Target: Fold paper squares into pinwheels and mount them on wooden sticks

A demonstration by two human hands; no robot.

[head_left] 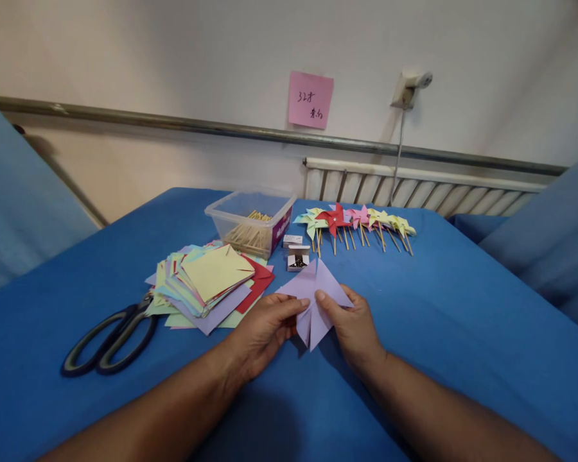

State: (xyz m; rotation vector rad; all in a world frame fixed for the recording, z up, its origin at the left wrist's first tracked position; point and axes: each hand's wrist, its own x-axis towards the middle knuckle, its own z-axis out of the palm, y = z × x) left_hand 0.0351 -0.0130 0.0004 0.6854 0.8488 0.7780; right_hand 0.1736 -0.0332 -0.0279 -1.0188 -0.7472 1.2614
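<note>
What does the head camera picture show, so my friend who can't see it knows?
Two bare hands, left hand and right hand, fold a lilac paper square on a blue table. Nearby lie scissors, a stack of coloured paper, a box of sticks and a row of paper pinwheels.

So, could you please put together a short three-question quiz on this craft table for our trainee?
1. True or false: both hands hold the lilac paper.
2. What lies left of the stack of coloured paper squares? A) scissors B) a stapler C) a glue stick
3. What does the clear plastic tub contain?

Key
1. True: the left hand and the right hand pinch the folded sheet with their fingers.
2. A: the scissors lie on the blue cloth.
3. Thin wooden sticks, like those on the paper pinwheels lined up to its right.
</note>
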